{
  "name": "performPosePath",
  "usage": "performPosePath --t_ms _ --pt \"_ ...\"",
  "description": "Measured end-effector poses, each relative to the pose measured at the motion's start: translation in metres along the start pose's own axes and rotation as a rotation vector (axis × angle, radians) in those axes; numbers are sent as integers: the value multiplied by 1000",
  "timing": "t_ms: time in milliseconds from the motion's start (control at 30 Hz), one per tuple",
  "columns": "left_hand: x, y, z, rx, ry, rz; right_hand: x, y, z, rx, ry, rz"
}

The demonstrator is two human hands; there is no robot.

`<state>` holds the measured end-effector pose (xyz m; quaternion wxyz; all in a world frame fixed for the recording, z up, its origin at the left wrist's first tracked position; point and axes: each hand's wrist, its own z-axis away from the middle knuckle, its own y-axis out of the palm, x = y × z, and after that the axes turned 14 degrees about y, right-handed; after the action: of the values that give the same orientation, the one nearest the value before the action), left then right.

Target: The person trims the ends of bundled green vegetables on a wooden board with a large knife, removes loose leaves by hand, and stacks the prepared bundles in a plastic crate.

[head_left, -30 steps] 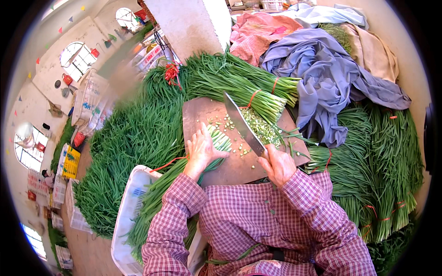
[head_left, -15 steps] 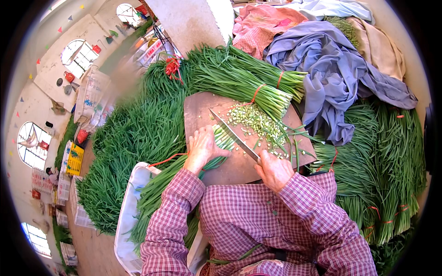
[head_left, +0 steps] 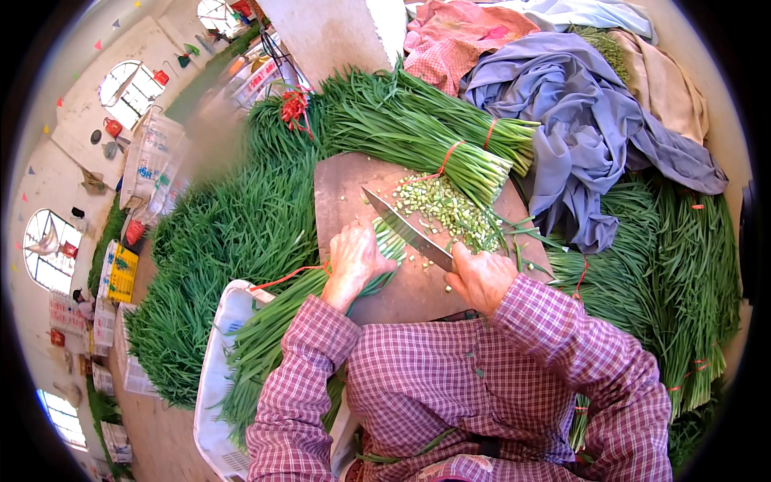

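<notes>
On a brown board [head_left: 401,299], my left hand [head_left: 353,261] presses down on a bunch of garlic chives [head_left: 273,321], fingers closed round its stems. The pale cut ends stick out just right of the fingers. My right hand [head_left: 484,277] grips the handle of a long knife [head_left: 409,231], its blade slanting up to the left beside those ends. Chopped stem pieces [head_left: 450,215] lie scattered beyond the blade. At the board's far edge rest two bundles of chives [head_left: 401,132], each tied with a red band.
Loose chives [head_left: 241,233] are heaped to the left. A white plastic crate [head_left: 210,402] stands at my lower left under the bunch's leaves. More tied chives [head_left: 691,273] are piled on the right, below a grey-blue cloth [head_left: 554,104]. Red ties [head_left: 294,111] hang beyond the board.
My right hand has moved slightly away from me with the knife, and more of the blade's flat side shows. The left hand stays on the bunch.
</notes>
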<state>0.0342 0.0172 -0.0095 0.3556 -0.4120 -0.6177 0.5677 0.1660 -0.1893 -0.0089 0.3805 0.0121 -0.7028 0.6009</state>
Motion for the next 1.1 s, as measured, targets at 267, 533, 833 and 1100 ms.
performPosePath --t_ms 267,533,833,1100 --pt "-7 5 10 -73 62 -61 7 -1 -31 138 -63 15" --pt "-5 2 7 -75 46 6 4 70 -35 107 81 -33" --pt "31 -36 44 -103 140 250 -14 49 -71 -252 100 228" --pt "20 -17 80 -125 5 96 46 22 -42 -398 -306 -145"
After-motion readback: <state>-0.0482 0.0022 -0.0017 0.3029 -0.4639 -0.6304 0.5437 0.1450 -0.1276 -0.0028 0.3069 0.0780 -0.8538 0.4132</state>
